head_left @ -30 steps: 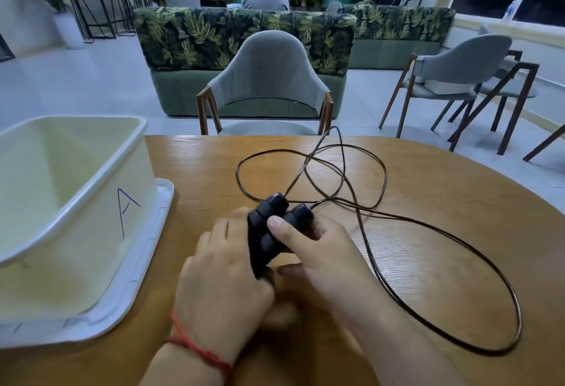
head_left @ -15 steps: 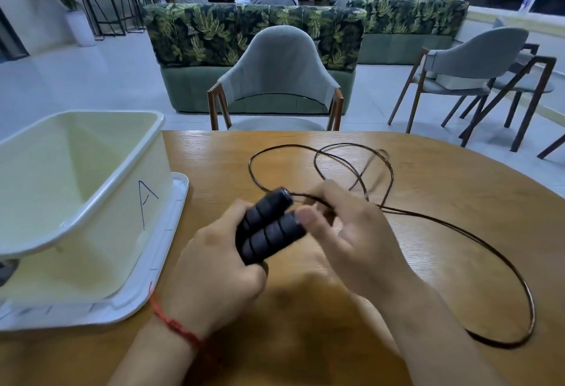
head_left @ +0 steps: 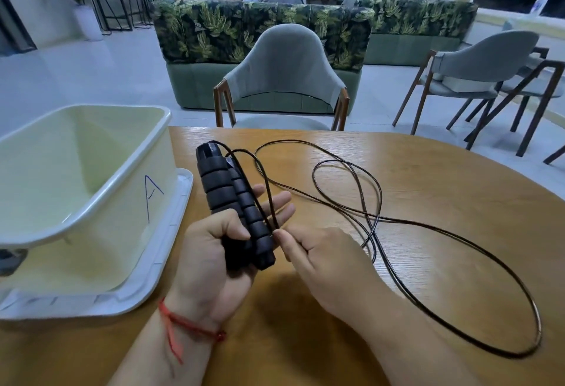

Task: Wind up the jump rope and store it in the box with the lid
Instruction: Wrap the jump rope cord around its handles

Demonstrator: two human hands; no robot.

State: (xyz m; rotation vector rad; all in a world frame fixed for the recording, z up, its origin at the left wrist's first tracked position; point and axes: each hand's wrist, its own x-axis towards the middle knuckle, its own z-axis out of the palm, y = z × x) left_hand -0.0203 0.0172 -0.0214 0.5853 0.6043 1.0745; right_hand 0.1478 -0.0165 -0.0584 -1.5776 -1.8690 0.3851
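Note:
My left hand [head_left: 211,263] grips the two black ribbed jump rope handles [head_left: 226,199] side by side, tips pointing up and away. The thin dark rope [head_left: 379,220] runs from the handle tops down past my left fingers, then sprawls in loose loops over the wooden table [head_left: 428,171] to the right. My right hand [head_left: 324,260] pinches the rope just right of the handles. The open pale box [head_left: 91,202], marked "A", stands at the left on its white lid [head_left: 171,251].
A grey chair [head_left: 281,79] is tucked at the table's far edge, with more chairs [head_left: 477,70] at the right. A leaf-patterned sofa [head_left: 260,30] stands behind, and two people sit beyond it with their backs turned.
My left hand has lifted and turned the handles upright, nearer the box. My right hand has left the handles and pinched the rope beside them. The rope loops have shifted.

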